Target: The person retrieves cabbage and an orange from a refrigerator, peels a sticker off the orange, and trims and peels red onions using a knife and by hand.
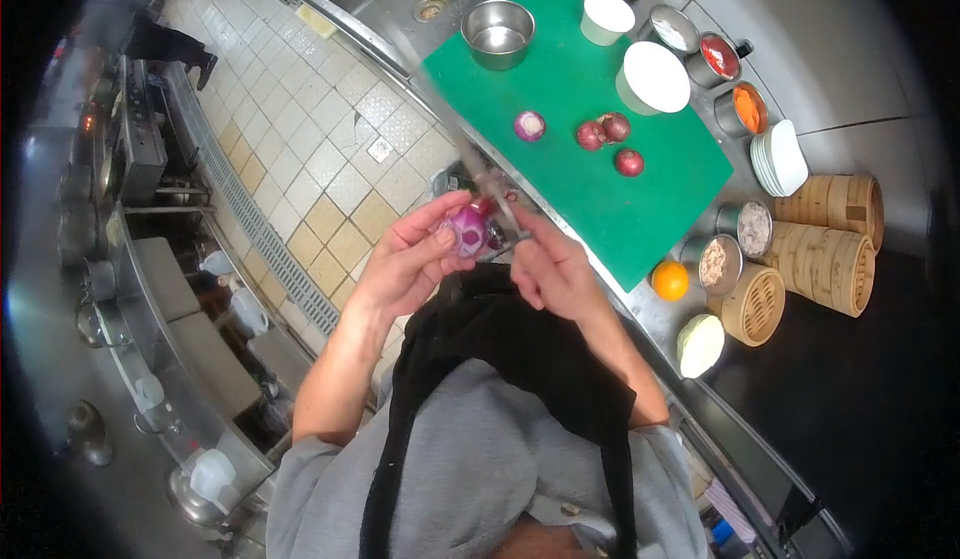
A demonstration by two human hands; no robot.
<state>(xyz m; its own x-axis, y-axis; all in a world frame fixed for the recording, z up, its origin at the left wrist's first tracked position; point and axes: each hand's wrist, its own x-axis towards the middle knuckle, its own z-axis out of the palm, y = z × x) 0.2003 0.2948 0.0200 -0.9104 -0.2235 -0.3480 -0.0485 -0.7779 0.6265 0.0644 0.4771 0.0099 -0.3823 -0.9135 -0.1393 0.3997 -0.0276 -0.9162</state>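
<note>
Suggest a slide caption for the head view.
Left hand holds a red onion, right hand a knife, beside a green board.

Green board [600,214] bright; left edge dim, hazy; corners black; fisheye bends floor grate [258,227]; knife [508,213] blurred.

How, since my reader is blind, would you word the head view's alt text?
A person's left grip holds a round purple onion; the right grip holds a metal-bladed knife beside it. A rectangular green cutting board bears round red onions, two round white bowls and a round metal bowl.
</note>
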